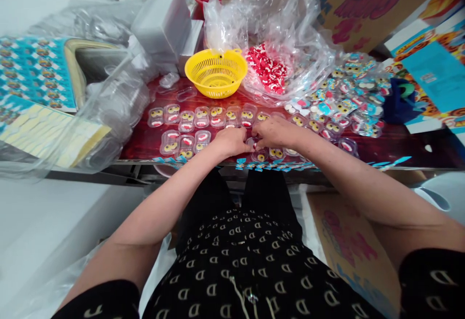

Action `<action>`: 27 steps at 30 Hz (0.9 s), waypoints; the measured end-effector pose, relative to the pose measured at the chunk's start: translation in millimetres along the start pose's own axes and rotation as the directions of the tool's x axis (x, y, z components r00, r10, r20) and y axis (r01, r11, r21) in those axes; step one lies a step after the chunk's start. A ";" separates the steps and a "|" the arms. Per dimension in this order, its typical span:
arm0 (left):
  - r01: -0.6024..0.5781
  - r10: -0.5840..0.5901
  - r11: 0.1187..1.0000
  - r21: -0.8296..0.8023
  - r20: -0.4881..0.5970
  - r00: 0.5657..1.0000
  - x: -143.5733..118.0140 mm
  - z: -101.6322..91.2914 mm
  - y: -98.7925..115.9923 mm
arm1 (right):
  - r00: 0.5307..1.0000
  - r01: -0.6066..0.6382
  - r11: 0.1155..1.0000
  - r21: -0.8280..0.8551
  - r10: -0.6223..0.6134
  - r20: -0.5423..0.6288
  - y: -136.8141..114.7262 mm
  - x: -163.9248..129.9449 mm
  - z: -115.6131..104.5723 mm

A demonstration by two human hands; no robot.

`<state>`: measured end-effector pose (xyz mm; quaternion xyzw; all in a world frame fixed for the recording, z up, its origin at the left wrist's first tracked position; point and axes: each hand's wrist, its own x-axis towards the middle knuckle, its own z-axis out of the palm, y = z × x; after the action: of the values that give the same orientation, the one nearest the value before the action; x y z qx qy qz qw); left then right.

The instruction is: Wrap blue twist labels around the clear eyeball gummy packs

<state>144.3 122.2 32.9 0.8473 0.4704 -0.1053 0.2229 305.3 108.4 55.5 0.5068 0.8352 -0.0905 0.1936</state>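
Note:
My left hand (232, 142) and my right hand (271, 131) meet over a small clear plastic case (260, 156) near the front edge. A red-and-white candy piece (255, 145) shows at the fingertips of my right hand, which are pinched together. The fingers of my left hand are closed beside that case; what they hold, if anything, is hidden. Rows of similar clear cases (187, 121) lie around both hands, with yellow eye-shaped candies and red-and-white pieces in them. My hands cover some of the cases.
Behind the rows stands a yellow basket (216, 74). To its right, a clear bag (269, 74) holds many red-and-white pieces. Filled packs (345, 96) are heaped at the right. Printed card sheets (34, 74) and stacked clear plastic (123, 101) lie left; cardboard boxes (363, 9) stand behind.

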 end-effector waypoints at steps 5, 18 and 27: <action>-0.007 0.007 1.000 0.014 -0.020 1.000 -1.7 1.3 0.1 | 0.995 0.081 0.997 0.019 -0.080 -0.055 1.0 -11.3 2.9; 0.018 -0.018 1.000 0.001 -0.048 0.999 -0.8 2.8 -2.7 | 0.955 0.196 0.980 -0.028 -0.197 -0.223 6.5 -25.2 34.0; 0.013 -0.019 0.998 -0.056 -0.103 0.995 1.9 5.8 -15.5 | 0.965 0.213 0.976 0.038 -0.204 -0.167 3.2 -3.5 13.7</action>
<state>132.4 127.9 22.8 0.8415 0.4906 -0.0502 0.2208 312.7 102.3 44.7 0.4270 0.8939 -0.0921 0.1005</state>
